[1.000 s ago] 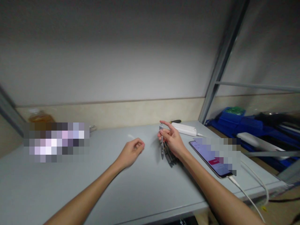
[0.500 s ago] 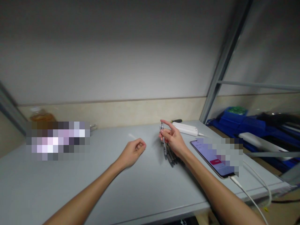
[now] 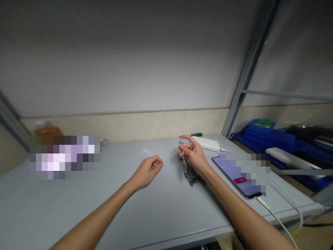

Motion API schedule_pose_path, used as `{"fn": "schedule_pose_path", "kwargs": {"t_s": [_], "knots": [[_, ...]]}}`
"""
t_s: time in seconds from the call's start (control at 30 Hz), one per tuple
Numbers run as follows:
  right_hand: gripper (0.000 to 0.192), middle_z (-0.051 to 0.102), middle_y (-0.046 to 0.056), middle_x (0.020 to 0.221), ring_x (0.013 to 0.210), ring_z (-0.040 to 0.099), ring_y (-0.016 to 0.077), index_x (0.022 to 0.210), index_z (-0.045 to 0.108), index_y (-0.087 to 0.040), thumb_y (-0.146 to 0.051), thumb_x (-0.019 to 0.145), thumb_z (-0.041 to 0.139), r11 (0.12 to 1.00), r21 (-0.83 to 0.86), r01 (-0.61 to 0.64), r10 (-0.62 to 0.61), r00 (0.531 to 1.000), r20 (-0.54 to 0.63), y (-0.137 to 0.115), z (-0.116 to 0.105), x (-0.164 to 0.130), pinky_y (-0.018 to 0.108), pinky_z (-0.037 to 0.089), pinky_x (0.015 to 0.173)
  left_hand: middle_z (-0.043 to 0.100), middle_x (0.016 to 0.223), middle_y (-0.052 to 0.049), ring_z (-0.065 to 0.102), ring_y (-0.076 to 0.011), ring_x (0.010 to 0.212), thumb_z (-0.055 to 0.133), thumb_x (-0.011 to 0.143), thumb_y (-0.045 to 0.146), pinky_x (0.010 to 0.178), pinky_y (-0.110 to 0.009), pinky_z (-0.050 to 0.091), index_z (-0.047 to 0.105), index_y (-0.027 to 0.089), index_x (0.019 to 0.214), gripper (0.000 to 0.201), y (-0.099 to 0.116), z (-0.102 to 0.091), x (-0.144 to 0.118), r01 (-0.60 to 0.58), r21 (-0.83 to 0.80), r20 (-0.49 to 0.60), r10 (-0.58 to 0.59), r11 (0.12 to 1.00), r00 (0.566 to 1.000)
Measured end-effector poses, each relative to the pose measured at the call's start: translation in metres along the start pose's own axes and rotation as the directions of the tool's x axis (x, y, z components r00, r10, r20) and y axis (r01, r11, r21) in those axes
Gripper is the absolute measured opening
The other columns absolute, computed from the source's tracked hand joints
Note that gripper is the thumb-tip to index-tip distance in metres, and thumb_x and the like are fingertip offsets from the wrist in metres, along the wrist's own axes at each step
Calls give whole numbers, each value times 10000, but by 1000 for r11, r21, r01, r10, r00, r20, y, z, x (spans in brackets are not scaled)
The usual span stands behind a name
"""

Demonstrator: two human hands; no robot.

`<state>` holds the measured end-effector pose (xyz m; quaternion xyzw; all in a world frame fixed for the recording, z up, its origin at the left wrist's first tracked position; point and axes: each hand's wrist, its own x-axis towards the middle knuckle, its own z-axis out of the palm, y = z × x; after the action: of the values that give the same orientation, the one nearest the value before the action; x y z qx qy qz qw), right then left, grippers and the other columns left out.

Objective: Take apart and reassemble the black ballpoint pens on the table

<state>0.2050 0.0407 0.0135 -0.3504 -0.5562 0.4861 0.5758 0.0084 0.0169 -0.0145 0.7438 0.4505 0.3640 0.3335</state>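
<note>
My right hand [image 3: 194, 154] grips a silver-and-grey click pen [image 3: 184, 164] between thumb and fingers, point down and slightly tilted. The bent index fingertip is at the pen's top end. Beneath that hand, several similar grey pens [image 3: 192, 177] lie bunched on the table, partly hidden by the hand and the held pen. To their left, my left hand [image 3: 148, 170] rests on its side on the tabletop with the fingers curled in. Nothing shows in its fingers.
Right of the pens, a phone [image 3: 238, 177] lies plugged into a white cable [image 3: 273, 215]. Behind are a white power strip-like block [image 3: 206, 143] and a dark-handled tool [image 3: 197, 134]. A bottle of amber liquid [image 3: 48, 129] stands far left beside a blurred-out item. Metal posts [image 3: 244, 74] frame the table [image 3: 109, 215].
The index finger at the pen's top has bent further and come down a little. The pen has shifted slightly down and right. My left hand has stayed nearly still.
</note>
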Motion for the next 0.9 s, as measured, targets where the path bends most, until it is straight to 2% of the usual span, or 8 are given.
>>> {"fn": "schedule_pose_path", "kwargs": {"t_s": [0.17, 0.27, 0.33, 0.43, 0.57, 0.67, 0.73, 0.9], "knots": [[542, 578, -49, 586, 469, 484, 96, 1194, 424, -200, -386, 721, 611, 998, -56, 5, -5, 1000, 2, 4, 0, 0, 205, 319, 453, 457, 578, 44, 415, -95, 550, 501, 797, 334, 536, -202, 314, 550, 159, 737, 191, 0, 0, 0, 2, 17, 10, -3, 1000, 1000], [544, 569, -54, 593, 503, 508, 114, 1219, 388, -203, -359, 738, 588, 980, -197, 22, -20, 1000, 14, 11, 0, -1, 223, 362, 490, 469, 592, 41, 422, -99, 561, 498, 799, 331, 549, -204, 322, 554, 162, 750, 184, -1, 0, 0, -9, 24, 16, 9, 1000, 1000], [428, 538, -54, 579, 518, 508, 121, 1128, 454, -190, -325, 742, 580, 934, -352, 62, -51, 998, 42, 15, 1, -2, 238, 379, 522, 478, 604, 36, 427, -102, 573, 493, 802, 325, 559, -208, 330, 557, 162, 761, 179, -1, 0, 0, -14, 32, 25, 13, 999, 1000], [296, 546, -30, 638, 538, 491, 119, 1021, 531, -192, -253, 737, 588, 761, -632, 146, -96, 989, 112, 17, 4, -5, 254, 384, 572, 495, 626, 27, 440, -107, 594, 483, 808, 313, 577, -213, 342, 559, 160, 774, 174, -2, 0, -1, -19, 46, 42, 17, 999, 999], [350, 580, 14, 682, 673, 527, 172, 1108, 512, -176, -214, 764, 567, 511, -846, 151, -51, 988, 146, 17, 6, -10, 284, 387, 649, 517, 640, 18, 452, -111, 610, 479, 810, 294, 594, -217, 354, 570, 161, 774, 165, -3, 1, -1, -41, 77, 43, 38, 996, 998], [421, 613, 103, 908, 932, 501, 266, 1130, 523, -188, -277, 731, 623, 246, -965, 90, -25, 996, 86, 17, 4, -12, 371, 374, 762, 531, 648, 14, 459, -111, 615, 472, 813, 282, 604, -218, 363, 576, 159, 772, 166, -3, 1, -1, -55, 108, 43, 50, 993, 998], [580, 538, 156, 1133, 1089, 414, 331, 1197, 495, -206, -402, 680, 671, 108, -994, 3, 12, 1000, 5, 16, 2, -13, 463, 335, 832, 539, 655, 11, 465, -111, 620, 470, 814, 278, 610, -218, 369, 577, 155, 774, 168, -3, 0, -1, -59, 125, 41, 54, 990, 998], [994, 279, 216, 1388, 1270, 208, 413, 1413, 208, -238, -649, 608, 623, 17, -971, -238, 287, 932, -223, 9, -2, -12, 608, 266, 860, 551, 669, 9, 477, -109, 631, 467, 816, 275, 618, -217, 380, 579, 149, 779, 173, -1, 1, -2, -70, 148, 48, 64, 987, 997]]}}
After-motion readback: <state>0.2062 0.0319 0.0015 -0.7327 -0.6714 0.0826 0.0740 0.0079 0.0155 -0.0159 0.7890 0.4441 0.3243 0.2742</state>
